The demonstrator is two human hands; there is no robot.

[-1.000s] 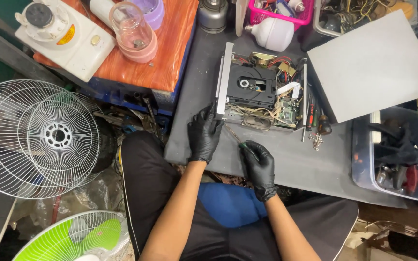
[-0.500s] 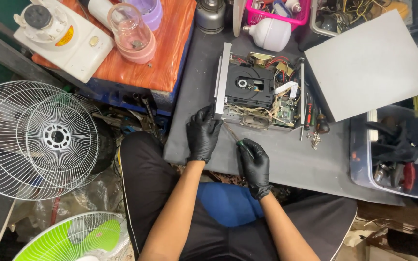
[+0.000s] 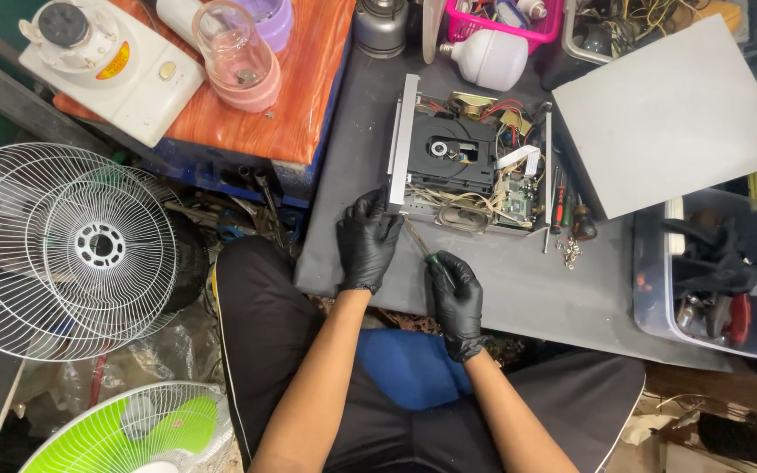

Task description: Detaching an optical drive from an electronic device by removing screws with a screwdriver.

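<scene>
Opened disc player (image 3: 470, 175) sits mid-worktop (image 3: 519, 289), cover off, so the black drive tray, boards and loose wiring are exposed from above. The flat grey metal panel (image 3: 672, 114) lying to its right looks like the removed cover, set aside but near.

Left hand (image 3: 367, 241), black glove, is pressed on the near-left corner of the chassis, fingers curled over the silver front edge. I read that as bracing the unit so it doesn't slide on the smooth grey top.

Right hand (image 3: 457, 302), also gloved, is closed round the handle of a screwdriver (image 3: 422, 247). The thin shaft angles up-left toward the same near-left corner of the player. The tip looks to sit at the chassis edge; exact contact is too small to tell.

More screwdrivers (image 3: 562, 206) lie just right of the chassis, with a small pile of screws (image 3: 569, 251) beside them, within reach and clear of the work.

Right end of the worktop: clear plastic bin (image 3: 716, 271) of dark tools and parts. Far edge: pink basket (image 3: 505, 22), white bulb (image 3: 488, 57). Far left: orange wood-grain board (image 3: 308, 88) carrying a white blender base (image 3: 111, 66) and pink jar (image 3: 238, 57).

Left, by the person's knee: white wire fan guard (image 3: 63, 250); near-left, a green fan (image 3: 129, 434).
</scene>
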